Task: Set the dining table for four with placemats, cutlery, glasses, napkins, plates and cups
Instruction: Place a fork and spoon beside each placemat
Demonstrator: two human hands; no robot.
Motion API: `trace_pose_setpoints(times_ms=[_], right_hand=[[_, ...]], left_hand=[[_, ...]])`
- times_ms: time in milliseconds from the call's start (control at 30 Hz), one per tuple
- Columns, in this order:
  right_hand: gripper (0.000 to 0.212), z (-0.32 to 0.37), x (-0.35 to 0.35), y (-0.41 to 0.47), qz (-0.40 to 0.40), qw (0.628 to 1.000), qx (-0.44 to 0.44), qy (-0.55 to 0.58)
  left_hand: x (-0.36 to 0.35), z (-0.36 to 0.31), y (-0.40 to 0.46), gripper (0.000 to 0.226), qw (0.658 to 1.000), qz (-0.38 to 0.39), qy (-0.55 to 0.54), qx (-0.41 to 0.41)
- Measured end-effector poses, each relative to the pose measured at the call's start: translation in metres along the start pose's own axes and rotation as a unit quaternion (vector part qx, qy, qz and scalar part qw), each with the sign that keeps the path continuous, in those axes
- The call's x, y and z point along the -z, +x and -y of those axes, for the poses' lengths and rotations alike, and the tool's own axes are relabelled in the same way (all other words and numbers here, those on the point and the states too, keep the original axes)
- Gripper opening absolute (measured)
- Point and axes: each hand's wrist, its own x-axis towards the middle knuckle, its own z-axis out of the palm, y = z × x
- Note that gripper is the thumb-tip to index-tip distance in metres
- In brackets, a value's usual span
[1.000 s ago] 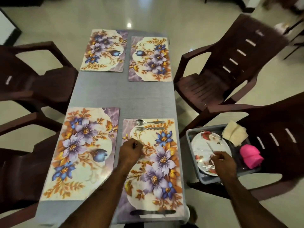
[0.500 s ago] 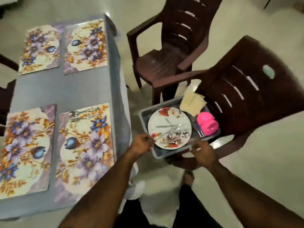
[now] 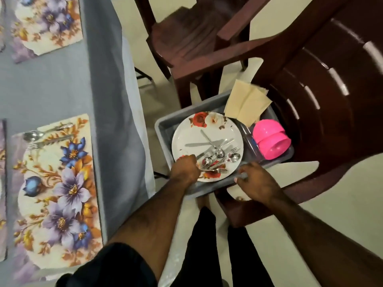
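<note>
I saw a grey tray (image 3: pixel 163 129) on a brown chair seat, holding a white floral plate (image 3: pixel 217 125) piled with loose cutlery (image 3: pixel 215 152), cream napkins (image 3: pixel 246 104) propped at its far corner and pink cups (image 3: pixel 270 139) stacked beside them. On the table, a floral placemat (image 3: pixel 56 193) carried a spoon (image 3: pixel 33 135) and a fork (image 3: pixel 47 141) at its far edge.

We cannot tell what our left hand (image 3: pixel 185 169) grips, its curled fingers hidden at the plate (image 3: pixel 207 139), while the placemats (image 3: pixel 46 23) at upper left are cut by the frame's edge and the cutlery (image 3: pixel 215 152) blurs together.
</note>
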Motion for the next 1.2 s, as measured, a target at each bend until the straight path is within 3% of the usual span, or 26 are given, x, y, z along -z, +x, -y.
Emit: trace_pose_setpoints(times_ms=[200, 400, 567, 767, 933, 1200], right_hand=[[0.029, 0.007, -0.016, 0.066, 0.066, 0.996, 0.01, -0.056], [0.017, 0.016, -0.023, 0.106, 0.038, 0.997, -0.02, -0.062], [0.032, 0.031, -0.025, 0.128, 0.008, 0.987, 0.047, -0.15], [0.048, 0.051, -0.035, 0.145, 0.049, 0.953, 0.158, -0.253], [0.045, 0.062, -0.044, 0.153, 0.054, 0.946, 0.134, -0.29], [0.048, 0.058, -0.044, 0.161, 0.061, 0.933, 0.12, -0.333]], left_hand=[[-0.026, 0.005, 0.068, 0.035, 0.996, -0.039, 0.049, -0.058], [-0.037, 0.004, 0.09, 0.038, 0.992, -0.059, 0.047, -0.097], [-0.034, 0.002, 0.094, 0.044, 0.992, -0.031, 0.069, -0.097], [-0.034, 0.01, 0.096, 0.046, 0.992, -0.063, 0.074, -0.08], [-0.029, 0.019, 0.097, 0.035, 0.99, -0.091, 0.096, -0.055], [-0.023, 0.019, 0.1, 0.037, 0.995, -0.058, 0.071, -0.039]])
